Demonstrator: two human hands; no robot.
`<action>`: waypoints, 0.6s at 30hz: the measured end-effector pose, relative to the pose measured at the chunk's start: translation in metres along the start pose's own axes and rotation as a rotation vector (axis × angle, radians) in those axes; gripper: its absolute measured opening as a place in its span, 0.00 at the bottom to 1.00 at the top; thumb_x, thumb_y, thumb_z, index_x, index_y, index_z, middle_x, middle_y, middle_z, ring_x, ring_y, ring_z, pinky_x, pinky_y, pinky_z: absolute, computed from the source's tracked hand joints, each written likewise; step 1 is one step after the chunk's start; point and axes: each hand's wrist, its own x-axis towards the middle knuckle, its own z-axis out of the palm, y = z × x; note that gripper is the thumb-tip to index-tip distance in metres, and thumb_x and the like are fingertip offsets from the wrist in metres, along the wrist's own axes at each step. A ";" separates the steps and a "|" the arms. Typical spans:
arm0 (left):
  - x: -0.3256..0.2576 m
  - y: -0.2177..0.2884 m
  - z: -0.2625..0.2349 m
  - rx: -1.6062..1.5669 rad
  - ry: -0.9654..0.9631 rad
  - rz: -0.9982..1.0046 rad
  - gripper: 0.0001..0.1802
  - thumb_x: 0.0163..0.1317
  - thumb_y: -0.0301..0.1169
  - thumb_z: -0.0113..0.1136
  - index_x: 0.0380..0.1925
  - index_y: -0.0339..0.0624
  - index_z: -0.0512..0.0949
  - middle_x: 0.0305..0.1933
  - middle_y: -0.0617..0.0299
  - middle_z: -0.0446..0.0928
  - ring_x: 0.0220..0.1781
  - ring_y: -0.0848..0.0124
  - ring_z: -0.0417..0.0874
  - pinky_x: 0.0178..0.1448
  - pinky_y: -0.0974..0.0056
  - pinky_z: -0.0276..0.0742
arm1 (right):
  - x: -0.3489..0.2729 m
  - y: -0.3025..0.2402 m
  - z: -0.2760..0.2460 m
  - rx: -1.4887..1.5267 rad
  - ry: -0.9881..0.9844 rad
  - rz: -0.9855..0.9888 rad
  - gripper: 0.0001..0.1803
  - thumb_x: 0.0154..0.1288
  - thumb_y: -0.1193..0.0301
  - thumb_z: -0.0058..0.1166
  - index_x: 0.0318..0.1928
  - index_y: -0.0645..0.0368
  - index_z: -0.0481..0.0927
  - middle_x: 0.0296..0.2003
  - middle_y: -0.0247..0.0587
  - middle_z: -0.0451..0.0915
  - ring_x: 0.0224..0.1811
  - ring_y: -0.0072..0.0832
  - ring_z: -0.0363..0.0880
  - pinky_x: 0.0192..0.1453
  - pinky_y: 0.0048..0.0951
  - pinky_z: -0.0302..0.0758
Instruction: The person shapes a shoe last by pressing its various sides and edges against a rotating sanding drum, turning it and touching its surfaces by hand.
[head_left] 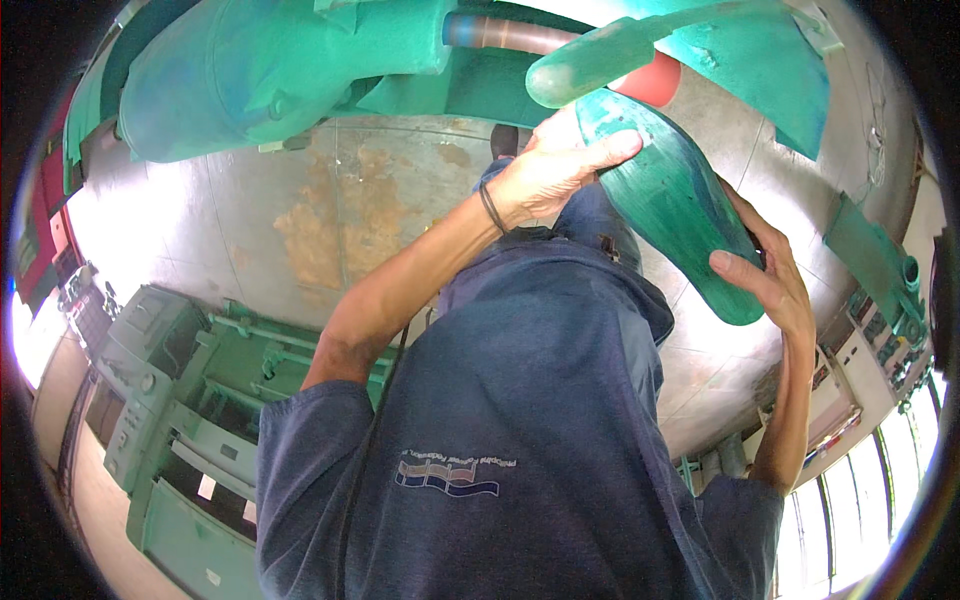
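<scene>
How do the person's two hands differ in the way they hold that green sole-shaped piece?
The left hand lies on the upper end of the green sole-shaped piece, fingers stretched across its face; the right hand grips the lower end from the side. The left wrist wears a dark band; the right wrist shows none. Both are bare and touch the piece.

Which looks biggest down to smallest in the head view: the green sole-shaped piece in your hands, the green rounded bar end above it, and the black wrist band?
1. Green sole-shaped piece, held by both hands.
2. Green rounded bar end; it sits at a different distance from the camera, so its true size is unsure.
3. Black wrist band, clearly smallest.
</scene>
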 end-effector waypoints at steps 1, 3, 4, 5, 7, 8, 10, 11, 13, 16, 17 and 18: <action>0.000 0.000 -0.003 -0.010 0.002 -0.015 0.25 0.67 0.31 0.66 0.61 0.42 0.68 0.56 0.63 0.78 0.58 0.72 0.78 0.64 0.61 0.75 | 0.004 0.001 0.000 -0.007 0.006 0.001 0.49 0.50 0.53 0.67 0.70 0.66 0.67 0.66 0.55 0.72 0.70 0.43 0.69 0.76 0.38 0.58; 0.000 0.002 -0.007 -0.007 0.024 -0.039 0.25 0.67 0.30 0.65 0.60 0.42 0.68 0.56 0.62 0.78 0.58 0.72 0.78 0.65 0.61 0.75 | 0.009 0.004 0.002 0.006 -0.018 -0.006 0.50 0.50 0.53 0.67 0.70 0.66 0.67 0.66 0.55 0.73 0.70 0.43 0.69 0.76 0.38 0.58; 0.000 0.003 -0.007 -0.008 0.036 -0.057 0.24 0.67 0.30 0.65 0.60 0.42 0.68 0.57 0.62 0.78 0.58 0.72 0.79 0.65 0.62 0.75 | 0.010 0.005 0.002 -0.002 -0.009 -0.004 0.50 0.50 0.53 0.67 0.70 0.66 0.67 0.65 0.55 0.73 0.70 0.43 0.69 0.76 0.38 0.58; -0.001 0.004 -0.008 -0.005 0.040 -0.062 0.24 0.67 0.30 0.65 0.60 0.42 0.68 0.57 0.62 0.78 0.58 0.72 0.79 0.65 0.62 0.75 | 0.011 0.005 0.002 0.005 -0.021 -0.006 0.50 0.50 0.53 0.67 0.70 0.66 0.67 0.65 0.55 0.73 0.70 0.43 0.69 0.76 0.38 0.58; -0.002 0.004 -0.007 -0.020 0.033 -0.016 0.24 0.67 0.30 0.65 0.60 0.42 0.68 0.56 0.63 0.78 0.59 0.72 0.79 0.65 0.61 0.75 | 0.010 0.003 0.003 -0.035 0.002 -0.001 0.49 0.50 0.53 0.67 0.70 0.66 0.67 0.66 0.56 0.73 0.70 0.43 0.69 0.76 0.38 0.58; -0.002 0.004 -0.007 -0.016 0.039 -0.025 0.24 0.67 0.30 0.65 0.60 0.42 0.68 0.56 0.63 0.78 0.59 0.72 0.79 0.65 0.61 0.75 | 0.009 0.001 0.002 -0.019 -0.014 0.005 0.49 0.50 0.53 0.67 0.70 0.66 0.67 0.66 0.56 0.73 0.70 0.43 0.69 0.76 0.38 0.58; -0.003 0.003 -0.007 -0.019 0.051 0.001 0.23 0.68 0.29 0.64 0.60 0.43 0.69 0.56 0.63 0.78 0.59 0.72 0.79 0.65 0.61 0.75 | 0.007 -0.004 0.002 -0.045 0.003 -0.007 0.49 0.51 0.52 0.67 0.71 0.64 0.67 0.66 0.56 0.73 0.70 0.42 0.69 0.75 0.38 0.58; -0.002 0.002 -0.007 -0.001 0.068 -0.032 0.23 0.68 0.29 0.64 0.60 0.43 0.69 0.56 0.63 0.78 0.59 0.72 0.79 0.65 0.61 0.75 | 0.008 -0.007 0.001 -0.033 -0.013 -0.011 0.49 0.51 0.52 0.67 0.71 0.64 0.67 0.66 0.56 0.73 0.70 0.42 0.69 0.75 0.38 0.58; -0.001 0.002 -0.009 -0.079 0.028 0.007 0.22 0.68 0.28 0.63 0.60 0.43 0.68 0.57 0.63 0.78 0.59 0.71 0.79 0.64 0.61 0.76 | 0.011 -0.010 0.000 -0.076 -0.015 0.009 0.49 0.50 0.52 0.67 0.71 0.62 0.67 0.66 0.55 0.73 0.70 0.42 0.69 0.75 0.38 0.59; 0.000 0.003 -0.018 -0.093 0.020 -0.023 0.21 0.69 0.27 0.62 0.60 0.43 0.68 0.57 0.63 0.78 0.58 0.71 0.80 0.63 0.61 0.78 | 0.021 -0.008 0.002 -0.088 -0.026 0.005 0.49 0.51 0.51 0.66 0.71 0.62 0.67 0.66 0.54 0.73 0.70 0.42 0.69 0.74 0.38 0.60; 0.000 0.005 -0.021 -0.086 0.050 -0.027 0.21 0.69 0.27 0.62 0.60 0.43 0.68 0.57 0.63 0.78 0.58 0.71 0.80 0.63 0.61 0.78 | 0.025 -0.006 0.003 -0.084 -0.045 -0.008 0.49 0.51 0.51 0.66 0.71 0.62 0.67 0.66 0.54 0.73 0.70 0.42 0.69 0.74 0.38 0.60; 0.000 0.005 -0.024 -0.077 0.061 0.000 0.21 0.69 0.26 0.61 0.60 0.43 0.68 0.57 0.63 0.77 0.58 0.71 0.80 0.62 0.61 0.79 | 0.028 -0.004 0.004 -0.064 -0.056 -0.009 0.49 0.51 0.51 0.66 0.71 0.62 0.68 0.66 0.54 0.72 0.70 0.42 0.69 0.74 0.38 0.60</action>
